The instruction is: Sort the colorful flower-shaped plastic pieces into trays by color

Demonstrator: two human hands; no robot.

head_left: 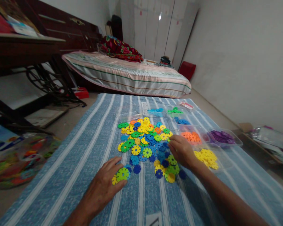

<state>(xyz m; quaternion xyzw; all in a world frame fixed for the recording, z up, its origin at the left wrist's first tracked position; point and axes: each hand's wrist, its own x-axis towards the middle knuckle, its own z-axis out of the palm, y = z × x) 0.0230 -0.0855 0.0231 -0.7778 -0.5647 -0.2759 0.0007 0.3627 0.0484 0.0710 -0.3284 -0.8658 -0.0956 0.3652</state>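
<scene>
A loose pile of notched plastic discs in yellow, green, blue and orange spreads over the striped cloth. At its near left, my left hand lies with fingers apart, thumb and fingertips around a green disc and a yellow one on the cloth. My right hand is at the pile's right side, fingertips pinched together; what they hold, if anything, is hard to make out. Yellow discs lie in a clear tray beside my right wrist. Just beyond are orange discs and purple discs in clear containers.
Blue pieces, green pieces and light-blue pieces sit in clear trays farther back. The striped cloth covers the work surface. A bed stands beyond, and a bag of colourful pieces rests at left.
</scene>
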